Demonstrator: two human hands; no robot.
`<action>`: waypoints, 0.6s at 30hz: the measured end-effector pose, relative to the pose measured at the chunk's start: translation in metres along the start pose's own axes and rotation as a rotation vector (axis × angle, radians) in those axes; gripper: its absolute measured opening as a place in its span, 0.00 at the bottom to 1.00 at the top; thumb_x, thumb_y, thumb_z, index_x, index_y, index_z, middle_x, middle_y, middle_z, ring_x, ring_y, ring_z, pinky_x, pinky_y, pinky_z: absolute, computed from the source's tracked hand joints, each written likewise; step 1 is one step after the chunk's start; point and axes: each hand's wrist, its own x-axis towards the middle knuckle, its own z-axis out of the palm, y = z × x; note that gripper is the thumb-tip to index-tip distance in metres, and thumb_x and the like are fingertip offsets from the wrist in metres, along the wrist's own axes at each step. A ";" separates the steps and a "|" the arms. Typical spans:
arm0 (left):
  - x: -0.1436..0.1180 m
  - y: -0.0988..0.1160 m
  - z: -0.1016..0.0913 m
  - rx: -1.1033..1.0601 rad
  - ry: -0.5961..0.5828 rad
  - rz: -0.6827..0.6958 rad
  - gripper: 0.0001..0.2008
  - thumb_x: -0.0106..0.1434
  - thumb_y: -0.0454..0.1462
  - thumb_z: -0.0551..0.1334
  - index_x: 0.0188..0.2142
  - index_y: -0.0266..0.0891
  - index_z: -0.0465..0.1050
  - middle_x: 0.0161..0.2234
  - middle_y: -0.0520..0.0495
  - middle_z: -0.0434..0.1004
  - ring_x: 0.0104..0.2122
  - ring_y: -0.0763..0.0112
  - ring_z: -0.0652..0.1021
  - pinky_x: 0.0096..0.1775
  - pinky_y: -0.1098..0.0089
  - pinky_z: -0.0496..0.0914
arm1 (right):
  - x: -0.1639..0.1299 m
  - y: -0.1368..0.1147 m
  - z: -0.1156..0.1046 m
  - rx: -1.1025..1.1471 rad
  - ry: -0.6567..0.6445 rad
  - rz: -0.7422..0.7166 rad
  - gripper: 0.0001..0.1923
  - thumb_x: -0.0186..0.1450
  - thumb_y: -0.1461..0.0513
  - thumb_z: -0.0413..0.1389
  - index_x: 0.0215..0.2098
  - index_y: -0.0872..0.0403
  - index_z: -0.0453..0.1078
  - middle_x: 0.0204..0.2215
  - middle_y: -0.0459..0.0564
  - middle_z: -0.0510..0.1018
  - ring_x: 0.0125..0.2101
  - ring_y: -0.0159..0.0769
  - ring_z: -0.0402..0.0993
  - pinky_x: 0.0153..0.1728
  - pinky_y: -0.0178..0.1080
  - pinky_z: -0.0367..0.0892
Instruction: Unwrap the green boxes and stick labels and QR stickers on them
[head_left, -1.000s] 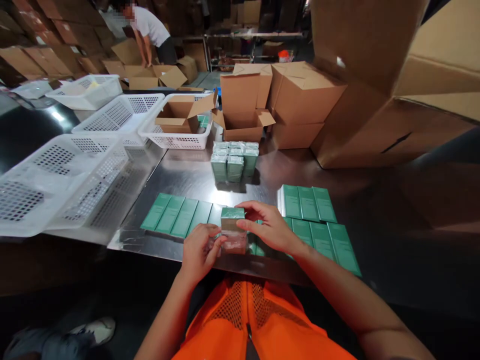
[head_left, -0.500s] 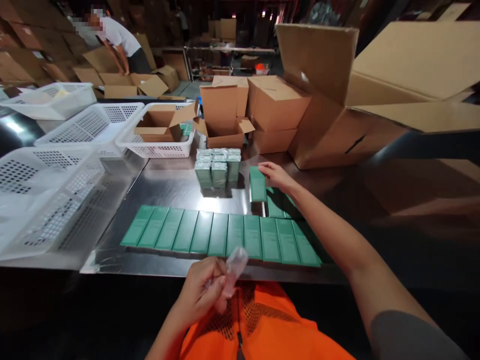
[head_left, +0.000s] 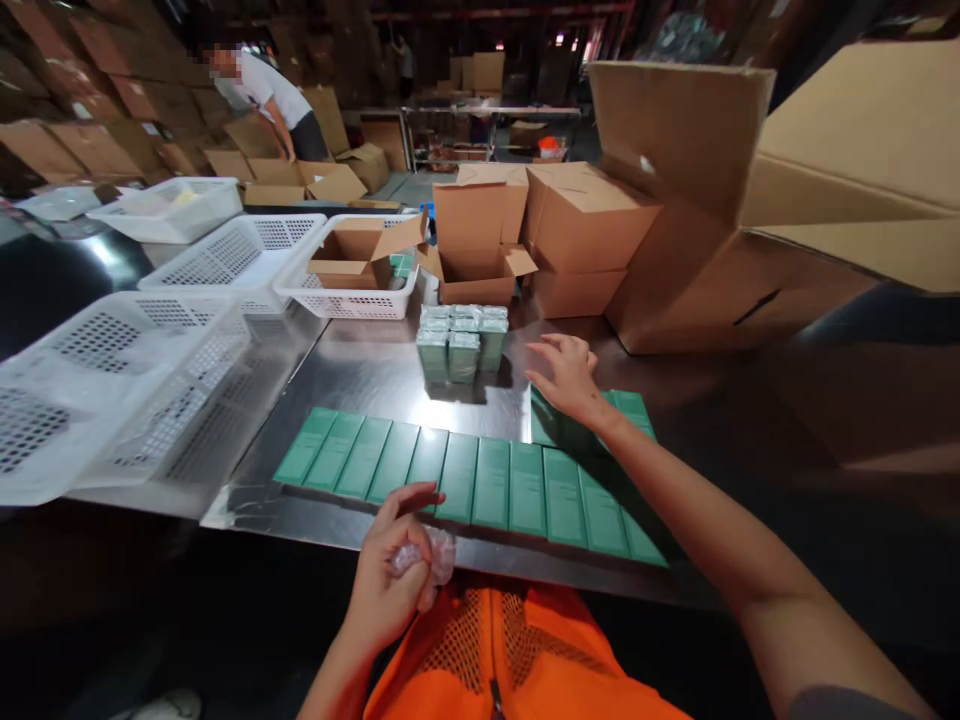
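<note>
Several flat green boxes (head_left: 457,475) lie side by side in a row along the front of the metal table (head_left: 360,365). Crumpled clear plastic film (head_left: 439,555) is bunched in my left hand (head_left: 394,565), which is closed on it with the index finger raised, in front of the row. My right hand (head_left: 566,375) hovers with fingers apart and nothing in them, above a second group of green boxes (head_left: 630,408) behind the row's right end. My forearm partly hides that group. Left of my right hand stands a cluster of upright, film-wrapped green boxes (head_left: 463,350).
White perforated baskets (head_left: 202,345) line the left side, one holding an open carton (head_left: 349,260). Behind the wrapped boxes are an open carton (head_left: 472,245) and stacked cartons (head_left: 589,235). A large open carton (head_left: 675,240) stands at the right. A person (head_left: 281,105) bends over cartons far left.
My right hand has let go of the green box it held upright and its fingers have spread. My left index finger has lifted, and the film is more crumpled. The view has shifted left.
</note>
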 end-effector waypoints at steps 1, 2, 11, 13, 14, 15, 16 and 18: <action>-0.001 0.001 0.002 -0.059 0.036 -0.067 0.05 0.47 0.27 0.60 0.20 0.38 0.66 0.42 0.44 0.77 0.37 0.65 0.79 0.35 0.69 0.73 | 0.003 -0.016 -0.002 -0.031 0.061 -0.090 0.24 0.66 0.57 0.56 0.60 0.52 0.67 0.61 0.59 0.63 0.60 0.55 0.52 0.57 0.56 0.50; -0.003 0.002 0.004 -0.120 0.059 -0.142 0.05 0.48 0.28 0.60 0.22 0.39 0.67 0.37 0.46 0.78 0.29 0.70 0.78 0.30 0.72 0.71 | 0.006 -0.032 -0.002 -0.066 0.112 -0.196 0.25 0.66 0.57 0.55 0.61 0.53 0.66 0.60 0.59 0.64 0.60 0.53 0.53 0.57 0.54 0.50; -0.014 -0.003 -0.008 -0.210 0.052 -0.302 0.21 0.55 0.53 0.63 0.23 0.37 0.72 0.11 0.58 0.53 0.10 0.81 0.58 0.14 0.78 0.48 | 0.038 -0.094 0.021 -0.157 0.009 -0.459 0.11 0.62 0.68 0.57 0.44 0.57 0.71 0.51 0.60 0.74 0.55 0.52 0.63 0.53 0.51 0.56; -0.009 -0.008 -0.010 -0.199 0.044 -0.462 0.23 0.57 0.56 0.64 0.30 0.37 0.75 0.11 0.61 0.52 0.08 0.81 0.55 0.12 0.78 0.45 | 0.028 -0.090 0.016 -0.129 -0.006 -0.465 0.09 0.62 0.69 0.56 0.41 0.56 0.71 0.41 0.55 0.77 0.45 0.47 0.70 0.47 0.45 0.62; -0.006 -0.011 -0.010 -0.202 0.034 -0.518 0.25 0.56 0.56 0.65 0.36 0.36 0.76 0.11 0.61 0.54 0.07 0.81 0.55 0.11 0.78 0.45 | 0.020 -0.087 0.011 -0.101 0.001 -0.459 0.10 0.63 0.68 0.56 0.43 0.56 0.70 0.39 0.54 0.76 0.42 0.45 0.71 0.45 0.43 0.64; -0.001 -0.014 -0.009 -0.211 0.023 -0.549 0.27 0.55 0.56 0.66 0.41 0.36 0.76 0.13 0.60 0.59 0.07 0.82 0.56 0.11 0.78 0.46 | 0.011 -0.084 0.006 -0.035 0.026 -0.433 0.13 0.63 0.67 0.56 0.47 0.56 0.69 0.41 0.55 0.75 0.41 0.44 0.71 0.43 0.42 0.65; 0.004 -0.016 -0.007 -0.228 0.014 -0.554 0.30 0.54 0.56 0.68 0.47 0.36 0.75 0.16 0.57 0.67 0.08 0.82 0.59 0.11 0.78 0.48 | 0.001 -0.081 0.001 0.077 0.065 -0.387 0.17 0.64 0.65 0.56 0.52 0.56 0.67 0.43 0.55 0.74 0.42 0.44 0.71 0.42 0.42 0.67; 0.018 -0.017 -0.001 -0.277 0.022 -0.479 0.35 0.52 0.54 0.70 0.53 0.37 0.72 0.30 0.46 0.80 0.15 0.81 0.69 0.15 0.79 0.57 | -0.021 -0.076 -0.005 0.409 0.101 -0.257 0.24 0.64 0.60 0.58 0.58 0.53 0.63 0.47 0.56 0.71 0.42 0.44 0.71 0.38 0.41 0.70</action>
